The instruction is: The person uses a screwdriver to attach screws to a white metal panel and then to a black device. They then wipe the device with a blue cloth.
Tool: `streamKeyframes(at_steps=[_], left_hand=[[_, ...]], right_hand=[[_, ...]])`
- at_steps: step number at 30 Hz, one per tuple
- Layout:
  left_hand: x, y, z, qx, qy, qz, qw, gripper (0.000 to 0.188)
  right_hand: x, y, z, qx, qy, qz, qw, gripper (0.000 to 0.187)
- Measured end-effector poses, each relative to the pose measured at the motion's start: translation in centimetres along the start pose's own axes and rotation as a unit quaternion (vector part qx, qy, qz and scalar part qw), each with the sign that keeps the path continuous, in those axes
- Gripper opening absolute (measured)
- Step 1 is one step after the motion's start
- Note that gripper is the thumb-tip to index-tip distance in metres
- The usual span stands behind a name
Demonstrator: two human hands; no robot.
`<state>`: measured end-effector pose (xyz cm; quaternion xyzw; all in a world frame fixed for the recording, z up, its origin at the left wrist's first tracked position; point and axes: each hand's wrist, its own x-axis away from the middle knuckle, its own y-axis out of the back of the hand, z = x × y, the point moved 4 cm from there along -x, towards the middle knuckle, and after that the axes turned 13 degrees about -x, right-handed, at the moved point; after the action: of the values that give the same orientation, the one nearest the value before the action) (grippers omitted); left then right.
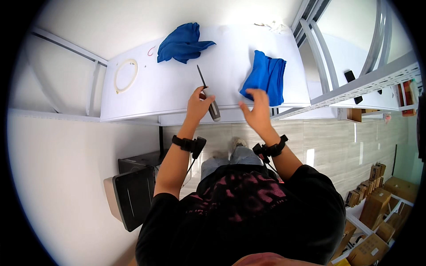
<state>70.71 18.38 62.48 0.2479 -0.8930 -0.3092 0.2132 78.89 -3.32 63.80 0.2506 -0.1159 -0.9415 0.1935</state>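
My left hand (pixel 199 104) is closed around a slim knife-like tool (pixel 214 110) with a grey handle and a thin, dark, pointed blade. The blade points away from me over the white table, and the handle end hangs past its near edge. My right hand (pixel 258 111) is slightly blurred, with thumb and fingers apart and nothing in it. Its fingertips overlap the near left corner of a folded blue cloth (pixel 269 77); whether they touch it I cannot tell. A crumpled blue cloth (pixel 181 44) lies farther back, beyond the blade tip.
On the left of the white table (pixel 164 95) lies a cream-coloured ring (pixel 116 80), with a small red loop (pixel 151 51) farther back. Whitish scraps (pixel 276 26) sit at the back right. Grey metal posts (pixel 326 57) rise beside the table. A black bin (pixel 133 195) stands at lower left, cardboard boxes (pixel 375 208) at lower right.
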Motion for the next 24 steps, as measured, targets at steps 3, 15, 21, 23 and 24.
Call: streamKeyframes(at_steps=[3,15,21,23,24], left_hand=[[-3.1,-0.3,-1.1,-0.058,-0.015,-0.002,0.998,0.050],[-6.2,-2.1,-2.3,-0.247,-0.105,-0.040,0.963,0.056],[-5.6,-2.0,-1.8,-0.232,-0.084,-0.039,0.968,0.059],[-4.9,-1.9,-1.5,-0.205,-0.068,-0.024,0.976,0.060],[-4.5,-1.9,-1.4,-0.190,-0.059,-0.016,0.980,0.061]], right_hand=[[-3.9,2.3,-0.5,0.142,0.019,-0.089,0.986,0.059],[-5.8,0.5,-4.4,0.267,-0.240,-0.072,0.931,0.088],[-5.2,2.1,-6.0,0.223,-0.220,-0.088,0.946,0.063],[-4.8,2.6,-7.6,0.194,-0.180,-0.103,0.959,0.057],[-4.6,3.0,-8.3,0.181,-0.160,-0.108,0.964,0.054]])
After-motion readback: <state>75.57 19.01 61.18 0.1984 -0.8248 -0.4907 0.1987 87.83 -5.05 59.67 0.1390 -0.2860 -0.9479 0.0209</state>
